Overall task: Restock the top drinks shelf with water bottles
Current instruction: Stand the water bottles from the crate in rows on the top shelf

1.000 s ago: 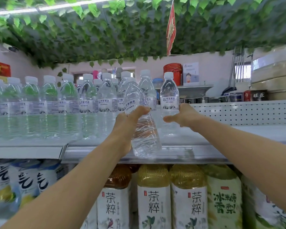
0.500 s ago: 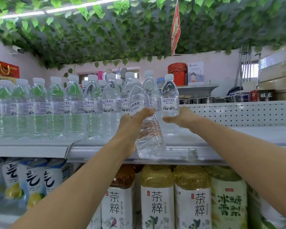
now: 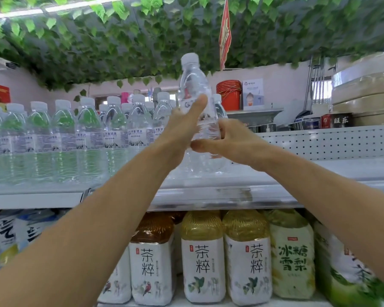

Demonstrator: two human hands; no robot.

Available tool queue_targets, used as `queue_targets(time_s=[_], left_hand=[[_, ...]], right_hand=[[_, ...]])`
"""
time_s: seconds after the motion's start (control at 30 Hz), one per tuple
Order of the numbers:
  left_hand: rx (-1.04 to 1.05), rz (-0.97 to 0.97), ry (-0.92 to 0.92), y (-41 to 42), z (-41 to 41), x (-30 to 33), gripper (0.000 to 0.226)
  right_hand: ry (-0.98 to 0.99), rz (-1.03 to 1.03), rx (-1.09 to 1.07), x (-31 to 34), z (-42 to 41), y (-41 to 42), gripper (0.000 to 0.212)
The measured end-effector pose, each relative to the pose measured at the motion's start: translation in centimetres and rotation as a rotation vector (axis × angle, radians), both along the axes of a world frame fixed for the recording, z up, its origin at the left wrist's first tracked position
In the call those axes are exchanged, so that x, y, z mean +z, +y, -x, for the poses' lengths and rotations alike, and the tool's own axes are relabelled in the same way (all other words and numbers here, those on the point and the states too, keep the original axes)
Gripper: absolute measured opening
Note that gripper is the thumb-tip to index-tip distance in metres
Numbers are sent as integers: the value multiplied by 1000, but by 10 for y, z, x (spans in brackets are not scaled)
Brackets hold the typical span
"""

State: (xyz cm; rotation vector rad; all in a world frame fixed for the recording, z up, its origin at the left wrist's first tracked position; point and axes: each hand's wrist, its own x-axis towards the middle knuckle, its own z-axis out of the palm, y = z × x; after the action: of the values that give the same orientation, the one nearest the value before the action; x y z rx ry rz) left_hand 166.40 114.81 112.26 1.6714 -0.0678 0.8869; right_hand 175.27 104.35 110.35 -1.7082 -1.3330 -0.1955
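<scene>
A clear water bottle (image 3: 192, 85) with a white cap stands nearly upright over the front of the top shelf (image 3: 208, 196). My left hand (image 3: 182, 127) grips its middle, thumb across the label. My right hand (image 3: 233, 140) curls round the bottles' lower bodies from the right, its thumb lying across the front of the raised bottle. Just behind stands another water bottle (image 3: 218, 109), and I cannot tell which of the two the right fingers close on. A row of water bottles (image 3: 89, 134) fills the shelf's left part.
Right of my hands the top shelf surface (image 3: 341, 171) is bare, backed by a perforated white panel (image 3: 330, 140). Large tea bottles (image 3: 203, 262) fill the shelf below. Fake green leaves (image 3: 142, 41) and a red pennant (image 3: 224, 34) hang overhead.
My left hand has lifted its bottle from a low leftward tilt at the shelf edge to nearly upright and much higher. My right hand stayed near the standing bottle, its thumb now across the raised one.
</scene>
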Motion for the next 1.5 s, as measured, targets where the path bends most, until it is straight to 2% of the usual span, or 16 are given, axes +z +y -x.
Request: queue_targets(time_s=[0.03,0.1,0.17,0.23,0.33,0.37,0.47,0.57,0.8,1.27,1.33,1.4,1.47,1.5], left_hand=[[-17,-85,21,1,0,5,47],[101,-209,17,7,2,17,51],[292,-274,-31,21,-2,26,53],[391,-363,-76,34,-5,31,52],[477,-574,-87,48,-15,33,53],[536,-677,-70,51,-19,34,56],[724,-971,49,56,-27,35,66],[793,-1122,174,64,-35,35,78],[767,-1158,147,76,-43,30,74],[757,-1107,140,76,-46,28,75],[756,-1107,146,75,-46,28,76],[759,-1113,150,74,-45,28,77],[756,-1114,152,73,-45,28,78],[753,-1113,155,73,-44,28,79]], right_hand=[[18,-27,-15,1,-5,-2,37],[36,-63,-70,1,-18,-9,49],[73,-49,-104,-3,-32,-16,43],[119,-22,-122,-12,-45,-18,29],[187,-19,-155,-24,-58,-12,33],[191,-6,-177,-26,-61,-9,39],[180,69,-237,-25,-64,-3,73],[188,35,-233,-25,-67,0,81],[140,27,-299,-26,-73,14,81],[221,90,-285,-21,-81,24,79],[231,100,-286,-19,-81,24,83],[245,88,-303,-17,-81,25,97],[320,90,-278,-16,-83,25,110],[373,108,-242,-16,-84,25,107]])
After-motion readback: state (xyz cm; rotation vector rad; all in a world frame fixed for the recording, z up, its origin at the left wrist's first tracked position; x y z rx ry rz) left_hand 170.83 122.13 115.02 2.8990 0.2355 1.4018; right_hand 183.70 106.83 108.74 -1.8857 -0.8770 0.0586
